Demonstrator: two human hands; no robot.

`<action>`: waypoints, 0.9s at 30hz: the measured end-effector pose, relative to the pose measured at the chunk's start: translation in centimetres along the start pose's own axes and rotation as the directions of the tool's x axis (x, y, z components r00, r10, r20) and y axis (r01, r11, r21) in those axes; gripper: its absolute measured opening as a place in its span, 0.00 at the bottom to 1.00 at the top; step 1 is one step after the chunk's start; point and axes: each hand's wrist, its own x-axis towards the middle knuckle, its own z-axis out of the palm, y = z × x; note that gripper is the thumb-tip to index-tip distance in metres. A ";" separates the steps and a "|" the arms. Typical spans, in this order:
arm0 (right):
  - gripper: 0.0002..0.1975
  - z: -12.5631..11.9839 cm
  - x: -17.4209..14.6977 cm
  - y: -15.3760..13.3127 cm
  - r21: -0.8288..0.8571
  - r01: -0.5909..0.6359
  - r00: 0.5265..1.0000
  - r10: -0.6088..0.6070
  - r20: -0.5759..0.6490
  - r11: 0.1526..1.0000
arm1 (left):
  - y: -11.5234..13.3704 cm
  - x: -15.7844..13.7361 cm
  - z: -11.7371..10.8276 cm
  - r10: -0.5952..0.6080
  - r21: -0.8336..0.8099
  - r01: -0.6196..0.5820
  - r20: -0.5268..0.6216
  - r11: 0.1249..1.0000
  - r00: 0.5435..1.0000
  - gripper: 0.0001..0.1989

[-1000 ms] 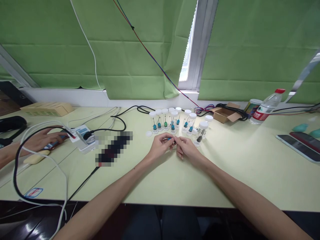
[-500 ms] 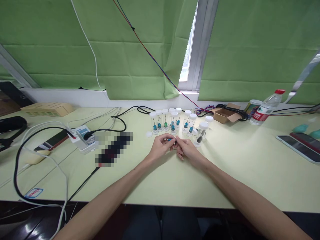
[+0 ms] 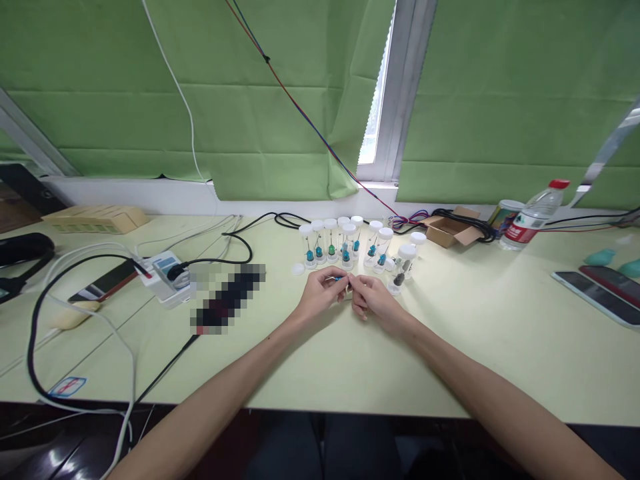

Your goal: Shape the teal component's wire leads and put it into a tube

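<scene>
My left hand (image 3: 320, 295) is closed in a pinch just above the table, with a bit of a small blue-and-dark piece (image 3: 339, 278) showing at its fingertips. Meeting it from the other side, my right hand (image 3: 375, 298) pinches at the dark end; the fingers cover most of the piece, so its kind is unclear. Right behind the hands stand several clear, white-capped vials (image 3: 331, 233), with blue or green parts on thin stems inside. A vial with a dark grey part (image 3: 399, 278) is close to my right hand. A loose white cap (image 3: 299, 269) lies to the left.
A power strip (image 3: 167, 275) with tangled cables and a blurred dark object (image 3: 227, 300) lie on the left. An open cardboard box (image 3: 443, 235), a water bottle (image 3: 534, 219) and phones (image 3: 595, 297) are on the right. The table's front edge (image 3: 350, 410) runs beneath my forearms.
My fingertips have shifted slightly and drawn closer together, covering more of the small piece. The vials and everything else have stayed put.
</scene>
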 end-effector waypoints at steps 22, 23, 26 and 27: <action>0.24 0.0 0.0 -0.1 -0.014 0.011 1.000 -0.011 -0.006 1.000 | 0.4 -0.1 0.3 -0.057 -0.071 0.055 -0.039 0.996 0.998 0.10; 0.24 0.0 0.0 -0.1 -0.011 0.008 1.000 -0.008 -0.005 1.000 | 0.5 -0.2 0.3 -0.058 -0.080 0.055 -0.036 0.995 0.998 0.10; 0.25 0.0 0.0 -0.1 -0.011 0.007 1.000 -0.007 0.003 1.000 | 0.6 -0.3 0.4 -0.055 -0.102 0.053 -0.023 0.993 0.998 0.11; 0.25 0.0 0.1 -0.1 -0.010 0.005 1.000 -0.005 0.012 1.000 | 0.6 -0.3 0.5 -0.052 -0.108 0.050 -0.017 0.993 0.998 0.11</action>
